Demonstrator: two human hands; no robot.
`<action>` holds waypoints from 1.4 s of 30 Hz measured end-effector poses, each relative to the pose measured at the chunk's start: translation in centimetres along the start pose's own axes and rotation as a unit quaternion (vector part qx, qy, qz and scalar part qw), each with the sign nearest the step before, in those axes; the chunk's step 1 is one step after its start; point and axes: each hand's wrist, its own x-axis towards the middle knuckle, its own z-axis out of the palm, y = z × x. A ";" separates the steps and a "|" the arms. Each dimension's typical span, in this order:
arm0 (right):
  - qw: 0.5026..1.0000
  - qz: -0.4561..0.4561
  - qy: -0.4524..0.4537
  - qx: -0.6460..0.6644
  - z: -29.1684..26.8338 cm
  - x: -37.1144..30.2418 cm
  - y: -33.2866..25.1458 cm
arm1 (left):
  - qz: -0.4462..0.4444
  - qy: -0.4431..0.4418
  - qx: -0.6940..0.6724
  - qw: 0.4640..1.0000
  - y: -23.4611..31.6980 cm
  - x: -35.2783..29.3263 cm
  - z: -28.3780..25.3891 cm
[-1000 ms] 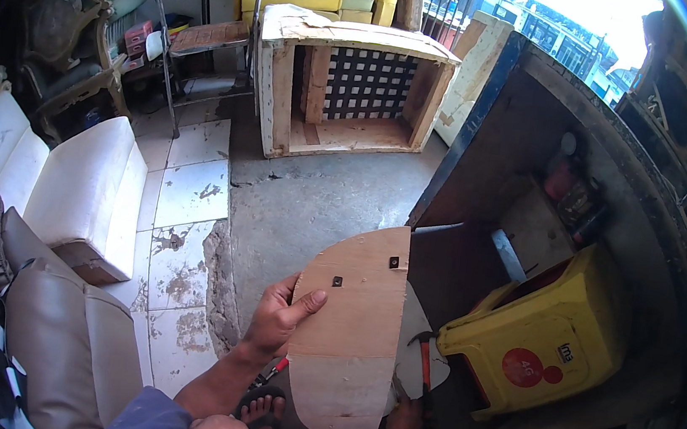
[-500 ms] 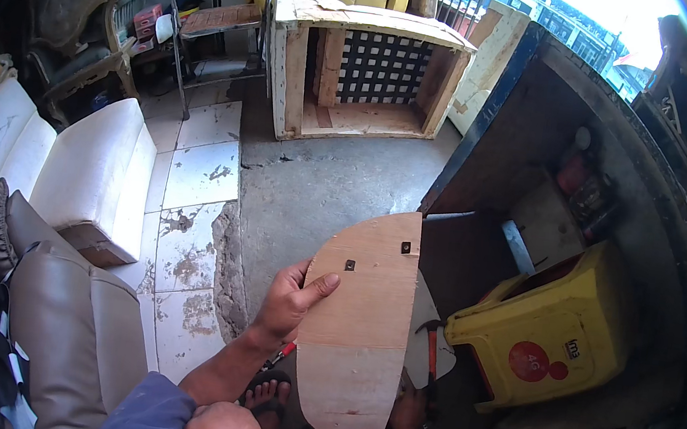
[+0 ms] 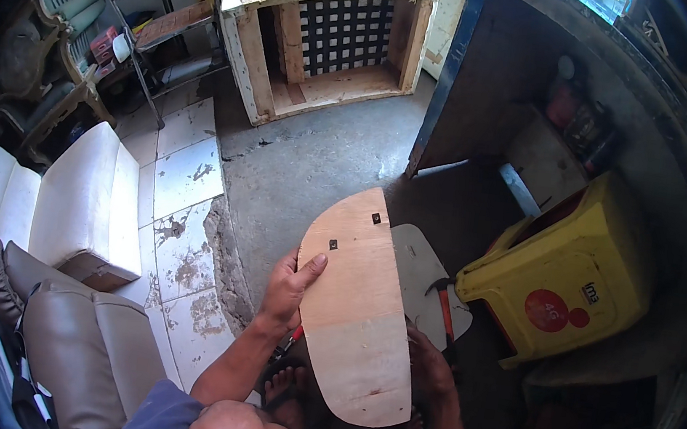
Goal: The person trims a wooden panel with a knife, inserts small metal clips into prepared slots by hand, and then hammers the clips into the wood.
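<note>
A plywood board (image 3: pixel 353 317), rounded along its left side and straighter along its right, stands tilted in front of me. Two small dark square metal pieces sit on its upper part. My left hand (image 3: pixel 288 289) is closed on the board's left edge, thumb across the front face. At the right edge is my right hand (image 3: pixel 430 367), its fingers in shadow and partly behind the board, so its grip is unclear. Just beyond that hand, a hammer (image 3: pixel 444 309) with an orange-red and black handle lies on a pale panel (image 3: pixel 414 261). Below my left wrist is a red-handled tool (image 3: pixel 293 340).
An open wooden frame (image 3: pixel 335 99) with black webbing stands ahead. To the right are a yellow plastic stool (image 3: pixel 564 282) on its side and a blue-edged panel (image 3: pixel 453 74). White cushions (image 3: pixel 87 194) and a brown padded seat (image 3: pixel 86 355) line the left. A folding chair (image 3: pixel 157 32) stands farther back.
My right hand has come up from low beside the hammer to the board's right edge. The board, in my left hand, now leans more to the left at its top. The view has shifted.
</note>
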 end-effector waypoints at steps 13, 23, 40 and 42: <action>0.978 0.019 0.062 -0.200 4.7 -0.1 -0.6 | -0.041 0.087 0.058 0.994 -1.0 2.1 -1.1; 0.978 0.037 0.066 -0.194 4.2 0.3 2.3 | -0.092 0.086 0.003 0.992 -3.3 3.0 -4.7; 0.803 0.114 0.264 -0.521 -3.1 1.6 3.4 | -0.304 -0.020 0.034 0.952 -12.9 -3.0 -6.9; 0.693 0.099 0.277 -0.658 -7.2 -0.7 6.7 | -0.288 0.022 0.054 0.956 -13.2 -1.8 -8.1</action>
